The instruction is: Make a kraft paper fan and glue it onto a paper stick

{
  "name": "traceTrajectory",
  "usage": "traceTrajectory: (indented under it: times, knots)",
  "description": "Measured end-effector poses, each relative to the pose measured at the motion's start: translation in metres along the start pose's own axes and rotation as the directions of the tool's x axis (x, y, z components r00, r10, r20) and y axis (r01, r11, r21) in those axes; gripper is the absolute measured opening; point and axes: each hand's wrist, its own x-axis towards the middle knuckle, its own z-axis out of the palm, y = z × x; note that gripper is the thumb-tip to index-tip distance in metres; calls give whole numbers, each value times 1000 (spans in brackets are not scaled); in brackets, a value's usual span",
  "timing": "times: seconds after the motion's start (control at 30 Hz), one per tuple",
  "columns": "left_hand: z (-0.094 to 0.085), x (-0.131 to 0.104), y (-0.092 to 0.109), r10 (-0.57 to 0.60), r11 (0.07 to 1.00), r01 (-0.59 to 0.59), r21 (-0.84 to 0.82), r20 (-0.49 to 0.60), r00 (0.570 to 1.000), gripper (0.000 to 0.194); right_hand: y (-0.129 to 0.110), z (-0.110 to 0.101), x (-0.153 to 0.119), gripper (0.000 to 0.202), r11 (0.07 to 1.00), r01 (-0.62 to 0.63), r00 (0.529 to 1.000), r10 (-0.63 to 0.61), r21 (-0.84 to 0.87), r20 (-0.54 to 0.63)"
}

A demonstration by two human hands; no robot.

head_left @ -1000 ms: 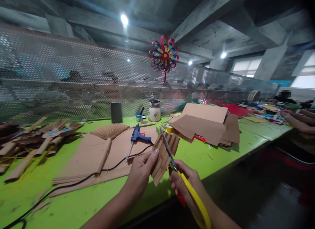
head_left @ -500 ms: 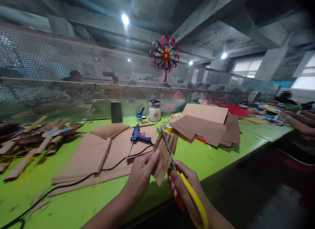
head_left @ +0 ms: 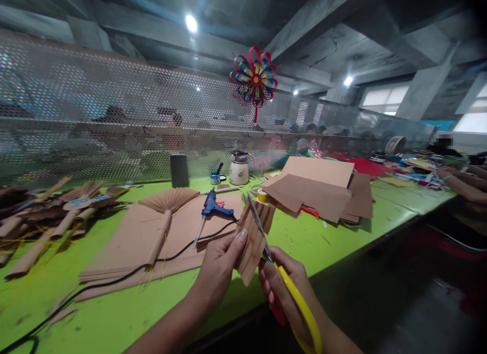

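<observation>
- One green table [head_left: 323, 245], well loaded, brown sheets [head_left: 323, 194] piled towards the right.
- Now the right hand [head_left: 297, 273], wrapped firmly around the scissors [head_left: 303, 302]!
- Left hand [head_left: 222, 257] pinches the paper [head_left: 251, 237] between thumb and fingers, up above the table's near edge, one blade crossing its front.
- White pot [head_left: 239, 173] at the back, dark lid on, contents hidden.
- Blue jar [head_left: 215, 179] near it, black handle [head_left: 219, 168] slanting up at its top; can't make out what's inside.

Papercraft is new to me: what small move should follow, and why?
Perhaps close the metal scissors with yellow and red handles: the handles stand apart in the right hand, a blade lies across the pleated brown paper, and the left hand pinches that paper.
</observation>
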Motion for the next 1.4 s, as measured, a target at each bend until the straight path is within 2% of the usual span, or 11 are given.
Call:
traceTrajectory:
  times: [0.37, 0.6, 0.8, 0.93, 1.2, 1.33, 1.4]
  knots:
    - [2, -1, 6, -24, 999, 25, 45, -20, 1000, 42, 1, -3, -1, 50, 1000, -30, 999, 30, -2, -16]
    - [1, -1, 2, -42, 997, 43, 59, -22, 999, 43, 0, -2, -2, 49, 1000, -17, 1000, 17, 7, -23]
    - [0, -1, 4, -6, 997, 5, 80, 9, 1000, 43, 0, 1, -3, 52, 998, -49, 997, 50, 36, -53]
    - [0, 0, 6, 19, 994, -20, 106, 12, 1000, 45, 1, 2, -3, 50, 998, -26, 996, 30, 49, -82]
    - [0, 0, -2, -53, 999, 53, -6, 1, 999, 39, 2, 2, -1, 49, 994, -43, 993, 53, 97, -106]
    - [0, 1, -3, -77, 997, 77, 18, -21, 997, 40, -1, -6, 5, 44, 997, -73, 988, 75, 23, -137]
    - [-2, 3, -3, -77, 996, 78, 35, -32, 997, 40, -2, -17, 15, 43, 993, -59, 987, 43, -100, -155]
